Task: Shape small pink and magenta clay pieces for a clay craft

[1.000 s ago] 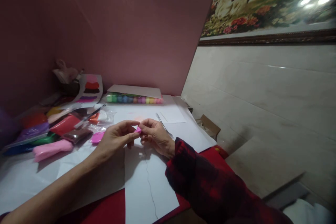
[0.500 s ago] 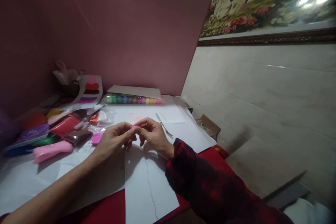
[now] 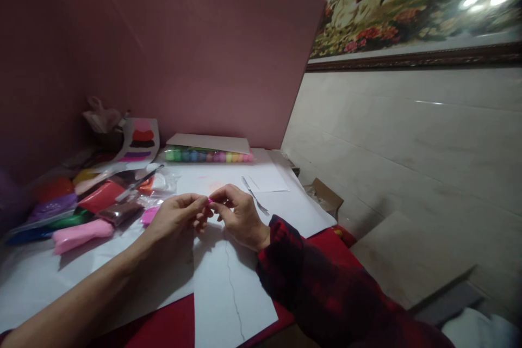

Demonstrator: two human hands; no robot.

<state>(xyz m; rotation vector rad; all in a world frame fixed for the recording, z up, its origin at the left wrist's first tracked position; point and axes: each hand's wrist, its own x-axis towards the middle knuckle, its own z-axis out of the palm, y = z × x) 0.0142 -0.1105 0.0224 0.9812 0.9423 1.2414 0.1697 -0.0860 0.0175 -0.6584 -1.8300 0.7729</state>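
A small piece of bright pink modelling clay (image 3: 210, 201) is pinched between my two hands, above the white paper. My left hand (image 3: 179, 213) grips it with thumb and forefinger from the left. From the right, my right hand (image 3: 236, 215) closes its thumb and fingertips on the same piece; the fingers hide most of it. Below them lies a white sheet (image 3: 228, 293) with a wavy dark line drawn down it. Left of my left hand sits a larger magenta lump of clay (image 3: 149, 216), partly covered by the hand.
Several coloured clay packets (image 3: 98, 197) are heaped on the left. A fork (image 3: 255, 196) lies beyond my right hand. Further back are a clear pack of coloured balls (image 3: 207, 156) and a colour-swatch sheet (image 3: 142, 141). A cardboard box (image 3: 326, 196) stands beyond the table's right edge.
My fingertips have shifted slightly around the pink clay, and the right fingers have drawn a little apart from the left ones. The things on the table stay put.
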